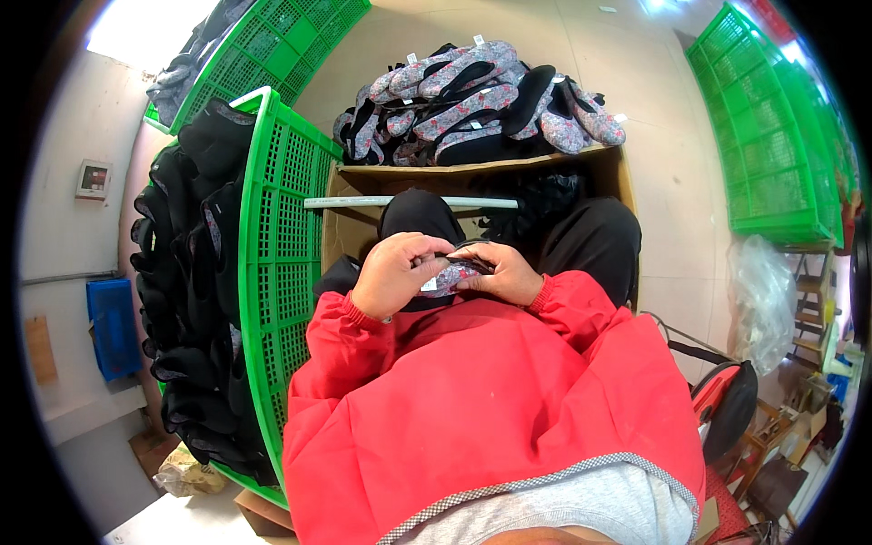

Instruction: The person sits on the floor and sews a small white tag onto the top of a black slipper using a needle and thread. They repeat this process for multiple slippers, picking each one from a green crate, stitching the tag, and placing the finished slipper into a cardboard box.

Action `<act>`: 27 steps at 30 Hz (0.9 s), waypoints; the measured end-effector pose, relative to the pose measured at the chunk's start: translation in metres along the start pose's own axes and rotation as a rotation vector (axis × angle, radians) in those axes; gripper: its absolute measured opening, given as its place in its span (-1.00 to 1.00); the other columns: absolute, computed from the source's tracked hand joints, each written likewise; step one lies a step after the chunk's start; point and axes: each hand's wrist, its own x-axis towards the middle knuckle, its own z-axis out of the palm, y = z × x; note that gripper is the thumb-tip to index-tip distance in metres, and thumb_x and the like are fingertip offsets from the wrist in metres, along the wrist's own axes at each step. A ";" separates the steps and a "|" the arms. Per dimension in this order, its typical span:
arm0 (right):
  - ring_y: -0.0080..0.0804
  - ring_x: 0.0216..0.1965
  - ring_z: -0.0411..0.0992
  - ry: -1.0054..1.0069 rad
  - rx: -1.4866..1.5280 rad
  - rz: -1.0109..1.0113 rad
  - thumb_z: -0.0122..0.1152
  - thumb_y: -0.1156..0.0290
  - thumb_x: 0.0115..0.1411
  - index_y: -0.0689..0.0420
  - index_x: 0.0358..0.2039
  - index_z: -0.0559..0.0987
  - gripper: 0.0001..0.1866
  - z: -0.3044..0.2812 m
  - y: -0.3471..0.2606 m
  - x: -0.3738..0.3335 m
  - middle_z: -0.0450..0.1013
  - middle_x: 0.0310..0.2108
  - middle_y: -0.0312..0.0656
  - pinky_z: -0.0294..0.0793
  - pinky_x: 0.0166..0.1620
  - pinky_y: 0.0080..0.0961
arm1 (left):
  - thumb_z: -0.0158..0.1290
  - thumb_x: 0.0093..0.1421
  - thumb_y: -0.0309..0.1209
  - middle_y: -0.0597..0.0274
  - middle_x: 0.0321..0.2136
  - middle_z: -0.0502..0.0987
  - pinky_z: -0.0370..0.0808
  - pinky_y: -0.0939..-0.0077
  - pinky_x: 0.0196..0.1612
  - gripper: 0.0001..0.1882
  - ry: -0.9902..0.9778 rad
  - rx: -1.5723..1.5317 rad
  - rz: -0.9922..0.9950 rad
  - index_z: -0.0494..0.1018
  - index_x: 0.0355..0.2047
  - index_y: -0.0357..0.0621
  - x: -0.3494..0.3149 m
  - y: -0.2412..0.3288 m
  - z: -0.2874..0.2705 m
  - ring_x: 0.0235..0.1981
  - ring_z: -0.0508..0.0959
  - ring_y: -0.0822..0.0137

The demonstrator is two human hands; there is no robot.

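Over my lap, both hands are closed on a grey and red floral slipper [447,282] with black edging. My left hand [392,272] grips its left side, thumb and forefinger pinched near the black edge. On the opposite side, my right hand [509,275] holds it with bent fingers, the thumb lying along the floral cloth. A small white tag [429,284] shows below my left fingers. Much of the slipper is covered by my hands. Beyond my knees, a heap of similar floral slippers [468,95] with black linings rests on a cardboard box [622,173].
A green crate [263,272] full of black slippers [195,236] stands close on my left. A pale bar [409,203] crosses in front of the box. More green crates [763,136] stand at the far right, above a clear plastic bag [761,295].
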 end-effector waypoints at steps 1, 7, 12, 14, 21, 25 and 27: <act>-0.44 -0.10 0.49 0.001 -0.015 -0.005 0.43 0.47 0.09 0.21 -0.01 0.54 -0.56 0.000 0.000 0.000 0.53 -0.13 -0.17 0.47 0.00 -0.49 | 0.18 0.03 -0.56 0.24 -0.51 0.41 0.41 0.50 -0.36 -0.75 -0.042 0.092 0.067 0.62 -0.23 -0.10 0.001 -0.001 -0.001 -0.47 0.46 0.35; -0.51 -0.10 0.48 -0.030 0.130 0.080 0.37 0.60 0.10 0.23 -0.02 0.53 -0.60 0.001 -0.004 0.001 0.53 -0.14 -0.20 0.48 0.01 -0.54 | 0.18 0.01 -0.56 0.18 -0.50 0.43 0.44 0.35 -0.35 -0.75 -0.074 0.198 0.255 0.63 -0.26 -0.07 0.001 -0.006 0.003 -0.42 0.50 0.16; -0.51 -0.10 0.48 -0.011 0.135 0.070 0.36 0.61 0.10 0.25 -0.04 0.54 -0.62 -0.002 0.000 0.001 0.53 -0.15 -0.22 0.48 0.01 -0.54 | 0.19 0.03 -0.50 0.16 -0.50 0.43 0.46 0.29 -0.34 -0.86 -0.009 0.347 0.294 0.61 -0.34 -0.09 0.003 -0.003 0.016 -0.41 0.50 0.10; -0.51 -0.11 0.48 -0.007 0.122 0.081 0.36 0.61 0.11 0.25 -0.04 0.54 -0.63 -0.003 0.004 0.000 0.53 -0.15 -0.23 0.47 0.00 -0.54 | 0.18 0.05 -0.49 0.16 -0.50 0.43 0.47 0.27 -0.33 -0.91 0.033 0.413 0.299 0.59 -0.38 -0.10 0.003 0.000 0.023 -0.40 0.50 0.09; -0.53 -0.09 0.45 -0.052 0.047 0.059 0.38 0.53 0.11 0.22 -0.02 0.54 -0.60 -0.014 -0.003 -0.002 0.52 -0.13 -0.23 0.44 0.02 -0.54 | 0.16 0.08 -0.49 0.15 -0.44 0.42 0.46 0.27 -0.32 -0.93 0.174 0.417 0.289 0.49 -0.43 -0.17 0.006 0.002 0.041 -0.39 0.51 0.07; -0.51 -0.05 0.43 -0.133 -0.038 0.033 0.40 0.44 0.12 0.20 0.05 0.52 -0.53 -0.030 -0.004 -0.004 0.50 -0.08 -0.23 0.42 0.04 -0.54 | 0.10 0.13 -0.49 0.13 -0.42 0.45 0.45 0.22 -0.28 -0.97 0.178 0.190 0.059 0.47 -0.42 -0.16 0.003 -0.003 0.047 -0.36 0.51 0.04; -0.49 -0.03 0.43 -0.076 0.059 0.116 0.42 0.41 0.11 0.19 0.08 0.51 -0.49 -0.035 -0.004 -0.006 0.49 -0.07 -0.22 0.40 0.07 -0.52 | 0.10 0.13 -0.50 0.12 -0.42 0.45 0.45 0.21 -0.27 -0.96 0.185 0.153 0.038 0.46 -0.42 -0.17 0.004 -0.003 0.047 -0.35 0.51 0.03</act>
